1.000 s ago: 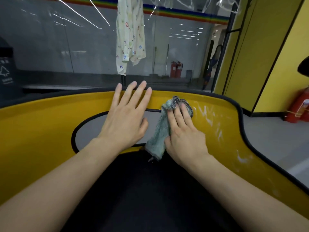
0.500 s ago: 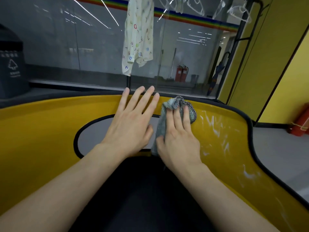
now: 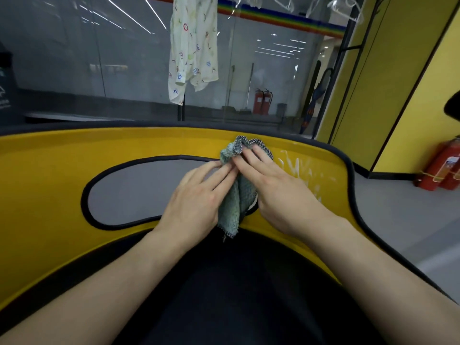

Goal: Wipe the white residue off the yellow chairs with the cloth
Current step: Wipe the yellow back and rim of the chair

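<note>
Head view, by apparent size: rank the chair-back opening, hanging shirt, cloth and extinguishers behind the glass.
1. chair-back opening
2. hanging shirt, cut off at top
3. cloth, partly covered
4. extinguishers behind the glass, far off

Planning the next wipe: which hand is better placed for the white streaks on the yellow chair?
Probably right: the right hand holds the crumpled green cloth directly beside the white streaks; the left hand is farther.

a patterned white shirt (image 3: 193, 53) hangs before a glass wall (image 3: 74, 58) topped by a rainbow stripe (image 3: 273, 17). two red extinguishers (image 3: 262, 102) stand behind the glass; more extinguishers (image 3: 440, 168) sit by the yellow wall (image 3: 398, 83).
</note>
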